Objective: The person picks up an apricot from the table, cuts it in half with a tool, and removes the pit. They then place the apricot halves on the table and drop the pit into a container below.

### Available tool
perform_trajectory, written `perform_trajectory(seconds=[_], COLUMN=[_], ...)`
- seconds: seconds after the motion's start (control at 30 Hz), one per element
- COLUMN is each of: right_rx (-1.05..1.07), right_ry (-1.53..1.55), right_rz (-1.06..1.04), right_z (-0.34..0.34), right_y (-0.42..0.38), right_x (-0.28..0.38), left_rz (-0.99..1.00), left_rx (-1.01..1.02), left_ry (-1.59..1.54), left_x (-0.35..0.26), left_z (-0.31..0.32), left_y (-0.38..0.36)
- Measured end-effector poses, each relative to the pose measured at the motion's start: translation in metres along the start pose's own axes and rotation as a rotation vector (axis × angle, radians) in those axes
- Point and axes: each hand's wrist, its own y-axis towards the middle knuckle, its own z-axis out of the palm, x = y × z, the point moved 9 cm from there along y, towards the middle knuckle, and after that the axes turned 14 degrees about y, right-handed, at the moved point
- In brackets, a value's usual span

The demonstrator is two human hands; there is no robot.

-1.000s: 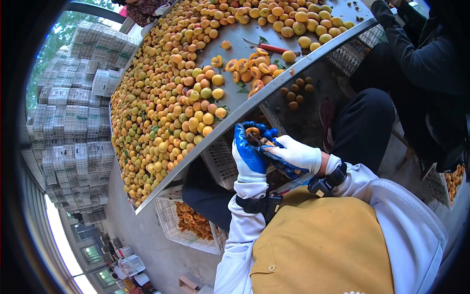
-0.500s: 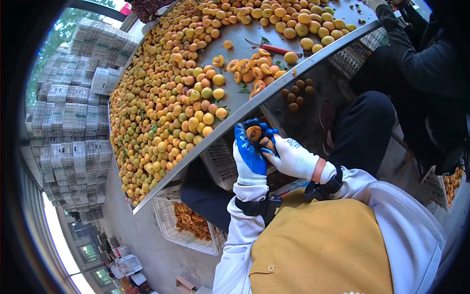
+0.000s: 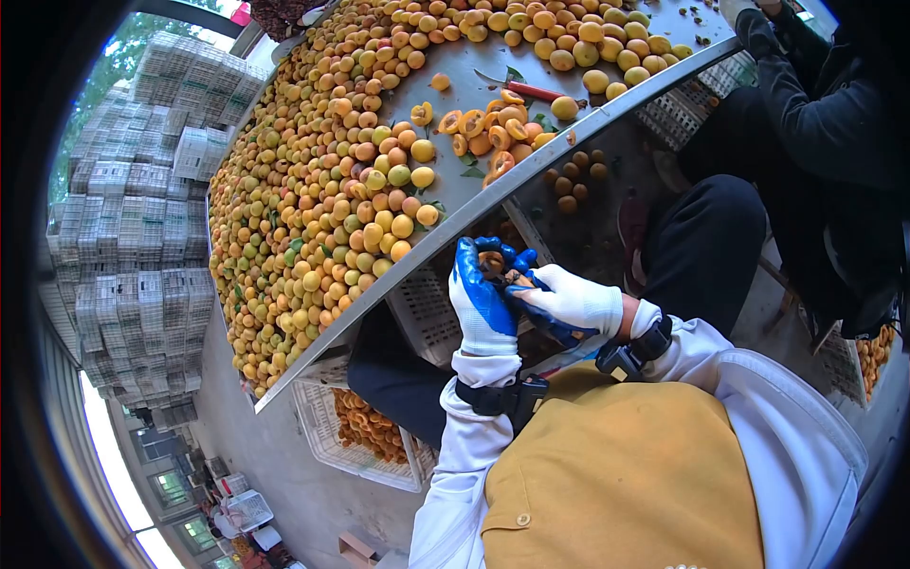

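In front of my body, below the table edge, my left hand [image 3: 485,302] in a white glove with blue coating curls round an opened apricot [image 3: 490,263], its inside brownish. My right hand [image 3: 567,302], gloved the same way, is beside it with thumb and fingers closed at a second apricot piece [image 3: 517,281] between the two hands. The fingers partly hide both pieces. On the table above lie cut apricot halves [image 3: 500,136] and a red-handled knife [image 3: 534,92].
Whole apricots [image 3: 322,218] cover much of the metal-edged table [image 3: 455,213]. A white crate [image 3: 365,465] of apricot halves stands below on the floor. Dark round fruits [image 3: 573,182] lie under the table. A co-worker's dark sleeve [image 3: 815,104] is at right. Stacked crates [image 3: 142,237] stand at left.
My right hand has turned and shifted slightly down and right, its blue-coated fingers now showing underneath. The apricot in my left hand has tilted; the left hand has barely moved.
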Motion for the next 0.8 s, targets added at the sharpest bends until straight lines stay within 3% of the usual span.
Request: perform_trajectory(seconds=[0.03, 0.2, 0.27, 0.57, 0.8], right_rx=[0.022, -0.012, -0.108, -0.287, -0.319], right_ry=[0.124, 0.008, -0.291, -0.606, -0.572], right_rz=[0.106, -0.027, -0.418, -0.227, -0.172], right_z=[0.002, 0.008, 0.01, 0.001, -0.007], right_y=[-0.002, -0.005, -0.012, -0.007, -0.002], right_x=[-0.009, 0.007, 0.038, 0.025, 0.016], left_rz=[-0.007, -0.061, -0.057, -0.05, -0.013], left_rx=[0.017, 0.069, 0.052, 0.065, 0.01], left_ry=[0.003, -0.09, -0.089, -0.142, -0.107], left_x=[0.0, -0.003, -0.007, 0.003, 0.009], left_z=[0.0, 0.004, 0.002, 0.004, 0.007], left_y=[-0.001, -0.002, -0.003, 0.004, 0.006])
